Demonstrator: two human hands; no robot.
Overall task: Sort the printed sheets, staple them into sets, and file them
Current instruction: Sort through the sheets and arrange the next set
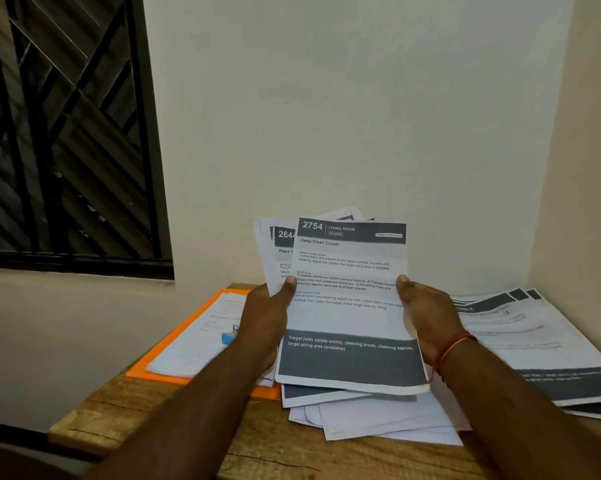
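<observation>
Both hands hold a fanned bundle of printed sheets (pixel 351 289) upright over the wooden table (pixel 126 410): the left hand (pixel 264 317) grips its left edge and the right hand (pixel 427 320) its right edge, each with the thumb pressed on the front page headed "2754 Living Room". To the left an orange folder (pixel 143 370) lies open, holding white sheets with a small blue stapler (pixel 229 336) on top. Loose pages (pixel 378 420) lie beneath the bundle, and another stack (pixel 534 341) sits at the right.
</observation>
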